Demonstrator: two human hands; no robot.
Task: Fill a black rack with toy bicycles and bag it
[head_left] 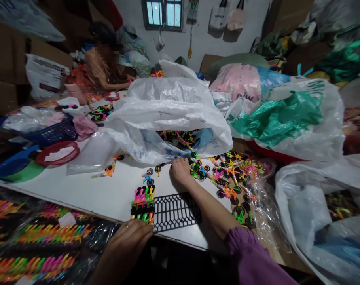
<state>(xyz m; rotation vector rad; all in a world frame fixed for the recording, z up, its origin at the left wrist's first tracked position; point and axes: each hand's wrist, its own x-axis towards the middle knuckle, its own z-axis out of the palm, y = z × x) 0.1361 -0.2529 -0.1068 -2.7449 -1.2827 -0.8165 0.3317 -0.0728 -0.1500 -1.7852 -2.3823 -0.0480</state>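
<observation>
My left hand [131, 235] grips the near left corner of a black plastic rack [177, 211] lying at the table's front edge. Small toy bicycles [143, 204] in pink, green, yellow and orange fill the rack's left end; its right part is bare grid. Farther forward, my right hand [180, 171] has its fingers curled down by the mouth of a white sack [171, 111], left of a heap of loose toy bicycles [227, 170]. Whatever those fingers hold is hidden. A blue toy bicycle [148, 177] lies between the rack and the sack.
At left are a red basket [58, 153], a blue basket [49, 130] and clear plastic bags [92, 154]. Rows of packed toys [49, 233] lie below the table's left edge. Open sacks [304, 190] stand at right. Another person [104, 63] sits across the table.
</observation>
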